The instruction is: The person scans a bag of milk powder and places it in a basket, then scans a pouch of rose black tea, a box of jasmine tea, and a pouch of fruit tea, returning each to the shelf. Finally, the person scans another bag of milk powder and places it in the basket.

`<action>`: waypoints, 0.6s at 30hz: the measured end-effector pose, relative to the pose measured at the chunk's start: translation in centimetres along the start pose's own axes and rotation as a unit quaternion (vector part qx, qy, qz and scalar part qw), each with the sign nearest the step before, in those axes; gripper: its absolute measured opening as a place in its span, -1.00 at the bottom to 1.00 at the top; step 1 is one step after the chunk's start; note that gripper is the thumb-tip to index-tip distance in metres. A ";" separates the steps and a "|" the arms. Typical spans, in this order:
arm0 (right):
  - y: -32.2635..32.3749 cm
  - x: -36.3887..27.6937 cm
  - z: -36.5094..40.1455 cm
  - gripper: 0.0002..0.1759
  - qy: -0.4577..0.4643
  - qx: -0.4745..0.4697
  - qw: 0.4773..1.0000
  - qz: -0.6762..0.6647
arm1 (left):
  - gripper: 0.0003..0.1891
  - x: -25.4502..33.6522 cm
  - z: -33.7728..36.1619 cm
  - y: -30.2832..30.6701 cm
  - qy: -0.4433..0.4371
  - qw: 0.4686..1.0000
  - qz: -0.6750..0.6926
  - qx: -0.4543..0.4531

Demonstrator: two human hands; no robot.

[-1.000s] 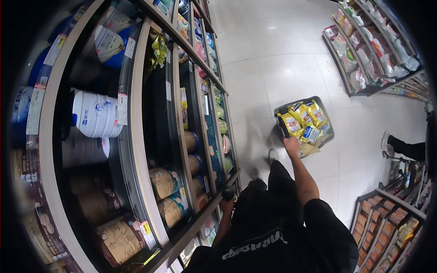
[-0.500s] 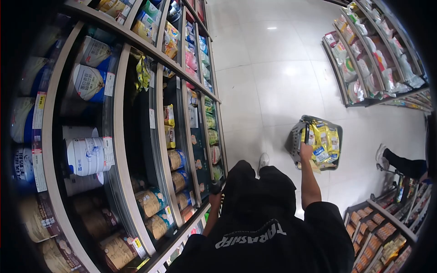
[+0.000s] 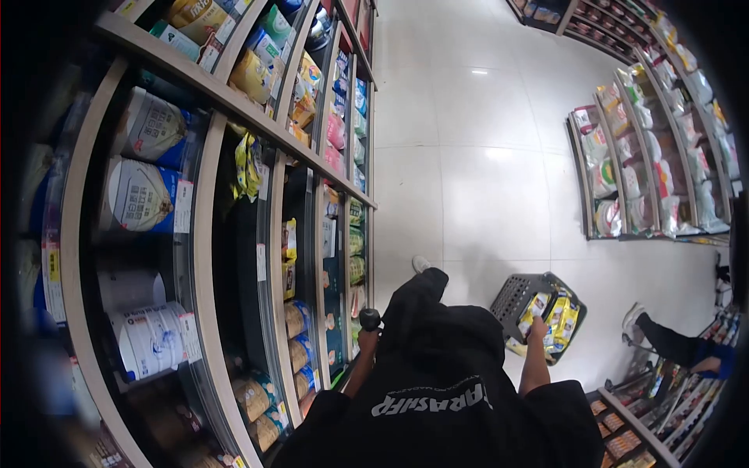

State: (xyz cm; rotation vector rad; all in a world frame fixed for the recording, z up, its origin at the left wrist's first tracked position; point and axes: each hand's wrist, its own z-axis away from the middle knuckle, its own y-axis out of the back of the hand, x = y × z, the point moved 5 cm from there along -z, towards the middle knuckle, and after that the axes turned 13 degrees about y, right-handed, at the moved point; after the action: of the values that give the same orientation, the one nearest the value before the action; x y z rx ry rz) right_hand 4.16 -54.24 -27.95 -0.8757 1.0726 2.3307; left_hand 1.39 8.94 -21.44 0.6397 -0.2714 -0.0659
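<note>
My right hand (image 3: 536, 331) is closed around the handle of a grey plastic shopping basket (image 3: 513, 294), which hangs tilted at my right side above the floor. Several yellow packaged bags (image 3: 561, 321) lie inside it. Low on my left, close to the shelf edge, my left hand (image 3: 367, 340) is wrapped round a small black object with a rounded top (image 3: 370, 317); its kind does not show. The fingers of that hand are partly hidden.
A tall shelf unit (image 3: 273, 129) with cans and bags runs along my left. To the right stand a rack of bagged goods (image 3: 624, 168) and a lower shelf (image 3: 628, 437). Another person's leg (image 3: 663, 333) is at the right, on the tiled floor (image 3: 484, 203).
The shelves and rack have shifted down in view as I step forward. The basket has swung lower and turned, and a different foot shows in front. Both hands keep their hold.
</note>
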 end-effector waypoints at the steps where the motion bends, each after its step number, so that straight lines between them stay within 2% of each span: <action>1: 0.4 0.3 -0.7 -0.61 -0.014 -0.005 1.000 0.011 | -0.63 0.9 -0.6 -0.2 -0.009 1.000 0.006 0.002; 3: -0.1 -0.7 -1.3 -0.61 -0.015 0.012 1.000 -0.008 | -0.69 4.3 -2.6 -0.5 -0.035 0.999 0.023 0.011; 5: -0.5 -0.7 -1.4 -0.58 -0.001 0.053 0.998 -0.044 | -0.70 7.7 -3.3 -0.3 -0.014 0.991 0.129 -0.025; 6: -0.8 -0.9 -1.4 -0.57 -0.023 0.050 0.998 -0.022 | -0.71 9.1 -3.7 -0.2 0.000 0.983 0.180 -0.044; 8: -0.9 -1.7 -1.3 -0.55 -0.069 0.044 0.996 0.022 | -0.73 11.5 -4.1 0.3 0.011 0.982 0.185 -0.044; 12: -2.8 -0.6 -4.4 -0.56 -0.093 0.094 0.991 -0.033 | -0.77 16.1 -3.6 1.4 0.000 0.976 0.213 -0.040; 14: -4.1 -4.8 -3.2 -0.70 -0.114 0.097 0.988 -0.034 | -0.78 17.2 -3.6 1.4 0.014 0.977 0.212 -0.032; 17: -6.2 -7.6 -3.9 -0.84 -0.126 0.077 0.985 -0.088 | -0.80 17.6 -3.0 1.3 0.050 0.976 0.212 -0.022; 18: -6.6 -8.4 -4.3 -0.84 -0.129 0.076 0.983 -0.104 | -0.80 17.5 -2.9 1.2 0.066 0.976 0.208 -0.017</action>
State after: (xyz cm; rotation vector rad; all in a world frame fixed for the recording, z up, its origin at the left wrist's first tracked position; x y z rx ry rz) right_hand 15.64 -54.54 -27.69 -0.5789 0.9828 2.0895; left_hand 19.00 9.09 -18.89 0.5395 -0.2714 0.3727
